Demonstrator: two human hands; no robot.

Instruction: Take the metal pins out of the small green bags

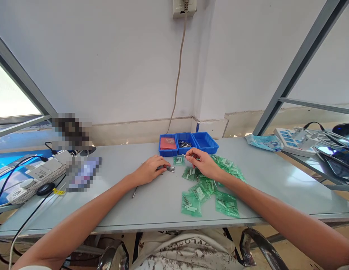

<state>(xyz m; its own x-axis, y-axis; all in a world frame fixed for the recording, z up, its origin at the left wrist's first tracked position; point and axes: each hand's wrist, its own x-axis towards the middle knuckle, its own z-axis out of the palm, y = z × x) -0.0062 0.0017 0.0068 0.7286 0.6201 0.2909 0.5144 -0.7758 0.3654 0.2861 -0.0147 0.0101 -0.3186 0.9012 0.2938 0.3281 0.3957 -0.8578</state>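
My left hand (152, 169) rests on the table, its thumb and fingers closed round a bunch of small metal pins (171, 169) whose ends stick out at the fingertips. Raised just in front of the blue bins, my right hand (202, 163) pinches a small, thin, pale piece (183, 155), too small to name for sure. Beneath and around that hand lie several green plastic packets (191, 204) holding metal pins and white pieces. One small green packet (178, 160) lies between my hands. A thin metal rod (135, 192) lies beside my left wrist.
Behind my hands stand three joined blue bins (205, 142): one holds red packets (168, 143), one loose metal pins (184, 144). Power strips (36, 176) and cables are at the left. A light blue packet (264, 142) and a white device (294, 142) sit at the right.
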